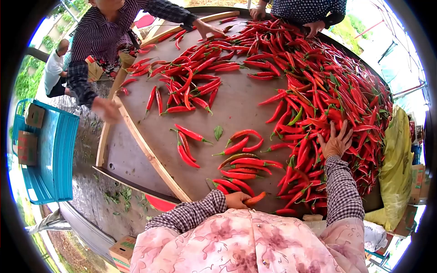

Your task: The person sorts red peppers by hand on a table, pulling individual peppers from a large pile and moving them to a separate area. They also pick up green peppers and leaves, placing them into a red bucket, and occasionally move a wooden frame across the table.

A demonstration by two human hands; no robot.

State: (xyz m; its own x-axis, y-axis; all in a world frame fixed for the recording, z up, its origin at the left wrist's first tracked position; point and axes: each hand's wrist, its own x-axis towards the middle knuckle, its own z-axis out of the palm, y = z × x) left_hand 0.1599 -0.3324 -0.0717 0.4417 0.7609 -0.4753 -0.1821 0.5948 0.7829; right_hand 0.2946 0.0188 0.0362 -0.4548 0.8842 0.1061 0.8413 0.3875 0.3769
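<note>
My left hand (236, 200) is close to my body at the table's near edge, its fingers closed around an orange-red chili pepper (256, 199) that points right. Farther right, my right hand (336, 143) lies with spread fingers on the large heap of red chili peppers (314, 109). Just beyond my left hand, several red chilies (246, 170) lie in a loose row, one of them dark brownish. A small group of chilies (185, 148) and a green leaf (218, 132) rest on the brown tabletop (150, 123).
A wooden strip (145, 148) crosses the table's left side. Across the table, one person's hand (207, 28) touches chilies; another person's hand (314, 28) is at the far edge. A blue cart (54, 154) with cardboard boxes stands left. Yellow sacking (395, 168) hangs at the right.
</note>
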